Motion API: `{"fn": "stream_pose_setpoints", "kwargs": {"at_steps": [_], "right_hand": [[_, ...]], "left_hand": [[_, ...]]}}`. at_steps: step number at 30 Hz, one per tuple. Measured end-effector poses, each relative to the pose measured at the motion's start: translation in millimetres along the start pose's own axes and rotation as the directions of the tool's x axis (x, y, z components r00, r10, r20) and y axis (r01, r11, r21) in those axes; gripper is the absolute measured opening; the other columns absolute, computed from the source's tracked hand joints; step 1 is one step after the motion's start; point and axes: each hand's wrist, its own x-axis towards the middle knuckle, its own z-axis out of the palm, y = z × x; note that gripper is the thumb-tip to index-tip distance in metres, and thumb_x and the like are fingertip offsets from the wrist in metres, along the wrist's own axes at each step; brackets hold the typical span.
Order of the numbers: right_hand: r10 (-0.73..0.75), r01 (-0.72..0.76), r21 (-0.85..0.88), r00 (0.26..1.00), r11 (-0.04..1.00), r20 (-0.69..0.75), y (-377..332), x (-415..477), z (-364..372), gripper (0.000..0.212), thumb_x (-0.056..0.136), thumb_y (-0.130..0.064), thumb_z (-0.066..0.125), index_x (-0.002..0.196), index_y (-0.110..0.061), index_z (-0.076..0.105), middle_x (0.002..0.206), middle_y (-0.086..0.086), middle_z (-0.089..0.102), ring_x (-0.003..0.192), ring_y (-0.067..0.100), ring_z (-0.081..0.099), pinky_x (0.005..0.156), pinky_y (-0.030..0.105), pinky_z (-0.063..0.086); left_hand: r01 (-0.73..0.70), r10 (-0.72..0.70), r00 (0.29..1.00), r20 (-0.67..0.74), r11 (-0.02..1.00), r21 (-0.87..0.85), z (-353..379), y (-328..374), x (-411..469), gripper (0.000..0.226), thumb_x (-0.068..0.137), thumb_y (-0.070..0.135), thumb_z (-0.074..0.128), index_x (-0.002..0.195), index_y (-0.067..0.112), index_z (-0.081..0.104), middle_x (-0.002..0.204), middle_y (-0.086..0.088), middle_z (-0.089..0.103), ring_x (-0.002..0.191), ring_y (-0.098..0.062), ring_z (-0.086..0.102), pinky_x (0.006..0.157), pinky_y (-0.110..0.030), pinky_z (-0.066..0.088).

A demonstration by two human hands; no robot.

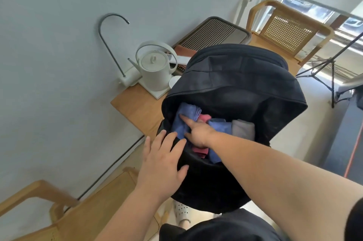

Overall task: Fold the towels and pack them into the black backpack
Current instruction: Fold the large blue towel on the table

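Several towels: sat packed side by side in the open main compartment of the black backpack (235,87).
Black backpack: stood at the near edge of the table (137,107), its zip undone and its top flap thrown back away from the person.
Blue towel (179,123): lay furthest left in the compartment, its folded edges showing at the top.
Pink towel (205,118): was wedged just right of the blue towel, partly covered by the right hand.
Second blue towel (220,125): stood between the pink towel and the grey one.
Grey towel (242,129): was rolled or folded at the right end of the row, touching the second blue towel.
Left hand (163,158): rested flat on the backpack's near rim, fingers straight and spread, holding nothing.
Right hand (196,132): reached into the compartment with its index finger straight and pressed on the blue towel; its other fingers were tucked under the palm among the towels, so whether they gripped anything could not be told.
White kettle (155,68): stood on a white base at the table's far left corner, near the backpack.
Slatted tray (214,32): lay on the table behind the backpack.
Cane-backed chair (288,32): stood beyond the table, by the window.
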Motion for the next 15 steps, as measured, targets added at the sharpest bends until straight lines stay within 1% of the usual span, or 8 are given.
{"fn": "stream_pose_setpoints", "kwargs": {"at_steps": [2,4,6,8,10,12,14,15], "right_hand": [[-0.033,0.033,-0.170,0.999,0.985,0.001,-5,-6,-5,0.072,0.104,-0.042,0.043,0.159,-0.042,-0.003,0.137,0.023,0.051,0.120,0.035,0.055,0.095,0.036,0.042],[-0.098,0.086,-0.251,0.994,0.964,-0.038,-5,-17,-11,0.073,0.102,-0.045,0.046,0.159,-0.040,0.001,0.126,0.018,0.061,0.112,0.035,0.060,0.088,0.038,0.045],[-0.159,0.120,-0.268,0.979,0.956,-0.127,3,-32,-16,0.069,0.098,-0.048,0.052,0.157,-0.035,0.019,0.125,0.014,0.060,0.112,0.035,0.060,0.085,0.039,0.048],[-0.192,0.114,-0.340,0.960,0.934,-0.204,21,-45,-24,0.054,0.094,-0.047,0.056,0.143,-0.026,0.045,0.128,0.009,0.054,0.117,0.033,0.054,0.090,0.041,0.049],[-0.219,0.103,-0.480,0.957,0.871,-0.193,41,-56,-31,0.045,0.093,-0.044,0.056,0.132,-0.021,0.057,0.131,0.007,0.049,0.121,0.030,0.048,0.092,0.040,0.046],[-0.220,0.124,-0.565,0.970,0.816,-0.104,57,-63,-35,0.050,0.093,-0.041,0.056,0.139,-0.024,0.054,0.148,0.004,0.039,0.135,0.029,0.038,0.101,0.042,0.041],[-0.157,0.133,-0.597,0.988,0.791,0.012,68,-64,-32,0.064,0.094,-0.033,0.055,0.155,-0.029,0.034,0.167,-0.002,0.010,0.152,0.027,0.013,0.114,0.048,0.029],[-0.109,0.125,-0.616,0.992,0.777,0.064,71,-64,-29,0.071,0.096,-0.030,0.053,0.159,-0.030,0.021,0.168,-0.005,-0.006,0.155,0.026,0.002,0.119,0.050,0.023]], "left_hand": [[-0.009,0.009,1.000,-0.020,0.999,-0.035,-3,-2,0,0.058,0.082,0.057,0.058,0.133,0.030,0.058,0.140,0.003,0.052,0.140,-0.027,0.040,0.113,-0.061,0.032],[-0.010,0.006,0.999,-0.043,0.995,-0.098,-8,-4,7,0.051,0.088,0.058,0.046,0.129,0.031,0.060,0.134,0.006,0.055,0.139,-0.024,0.041,0.115,-0.060,0.028],[-0.030,0.026,0.999,-0.029,0.992,-0.126,-13,-4,22,0.053,0.092,0.061,0.038,0.129,0.031,0.059,0.129,0.008,0.056,0.134,-0.021,0.043,0.116,-0.057,0.028],[-0.073,0.075,0.997,0.015,0.992,-0.100,-17,-1,43,0.061,0.092,0.067,0.032,0.133,0.030,0.056,0.130,0.007,0.057,0.129,-0.021,0.047,0.113,-0.054,0.032],[-0.105,0.112,0.982,0.150,0.993,-0.055,-19,3,66,0.068,0.091,0.071,0.032,0.143,0.030,0.048,0.144,0.004,0.050,0.135,-0.023,0.043,0.113,-0.053,0.032],[-0.134,0.136,0.932,0.335,0.991,-0.030,-18,9,90,0.073,0.091,0.072,0.038,0.152,0.033,0.034,0.161,0.000,0.030,0.147,-0.026,0.028,0.118,-0.055,0.025],[-0.178,0.151,0.853,0.499,0.984,0.006,-18,15,113,0.077,0.091,0.072,0.042,0.157,0.035,0.025,0.168,0.000,0.010,0.153,-0.028,0.013,0.120,-0.059,0.018],[-0.210,0.155,0.810,0.566,0.977,0.032,-17,19,124,0.078,0.091,0.071,0.043,0.158,0.035,0.022,0.169,0.002,0.003,0.154,-0.029,0.008,0.120,-0.060,0.015]]}}
